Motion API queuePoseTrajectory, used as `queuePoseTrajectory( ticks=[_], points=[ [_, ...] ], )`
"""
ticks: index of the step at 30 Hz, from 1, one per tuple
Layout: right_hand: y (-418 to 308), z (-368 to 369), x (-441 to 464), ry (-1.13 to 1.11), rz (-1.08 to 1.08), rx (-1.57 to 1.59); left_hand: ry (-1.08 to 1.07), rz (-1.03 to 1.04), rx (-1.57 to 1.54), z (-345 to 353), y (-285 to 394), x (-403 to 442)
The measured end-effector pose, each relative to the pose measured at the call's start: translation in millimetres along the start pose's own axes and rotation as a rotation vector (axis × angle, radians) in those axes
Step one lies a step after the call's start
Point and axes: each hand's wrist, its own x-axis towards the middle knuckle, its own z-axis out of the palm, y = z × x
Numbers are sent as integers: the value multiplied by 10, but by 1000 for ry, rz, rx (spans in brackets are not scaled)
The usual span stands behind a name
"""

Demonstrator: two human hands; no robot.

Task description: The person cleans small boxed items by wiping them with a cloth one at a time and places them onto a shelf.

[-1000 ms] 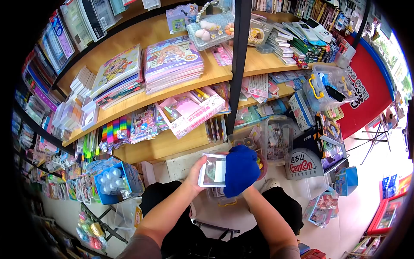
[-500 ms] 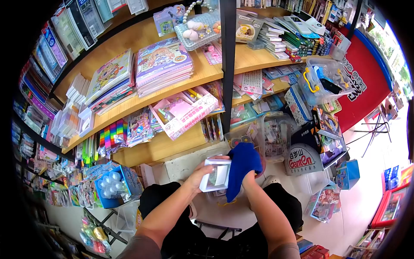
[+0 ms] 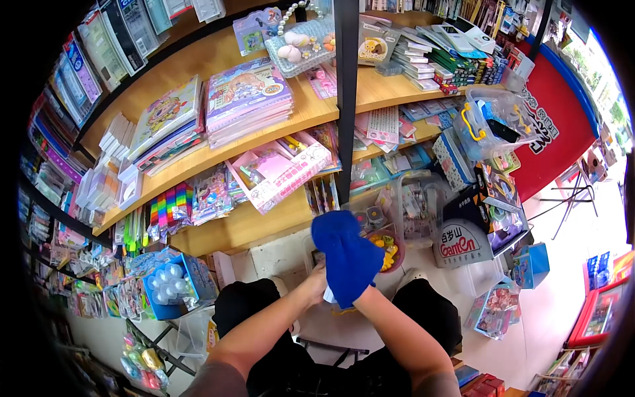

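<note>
My left hand is closed on a small box with white edges; most of the box is hidden behind a blue cloth. The cloth drapes over my right hand, so only the wrist end shows and the fingers are covered. It lies across the front of the box. Just beyond my hands, a round pink tub holds yellow pieces, and a clear plastic bin stands behind it.
A wooden shelf with stacked books and a pink box runs ahead. At left is a blue box of clear round items. A dark Ganten carton stands at right, below a clear bin with yellow handles.
My right hand has swung the blue cloth left and up over the box, which showed plainly before. The pink tub with yellow pieces has come into fuller view.
</note>
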Motion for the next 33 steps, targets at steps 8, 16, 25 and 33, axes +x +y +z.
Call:
queuePoseTrajectory(
  ticks=[8,16,25,33],
  points=[
    [441,9,154,-105,-100,-245,-126,-105,-96,-258,50,137],
    [992,-99,101,-336,54,-694,-570,73,-485,-183,575,-87],
    [368,-407,212,-99,-188,-249,-653,29,-646,-189,620,8],
    [-87,-347,106,-287,-141,-151,-388,72,-493,-271,556,69]
  ],
)
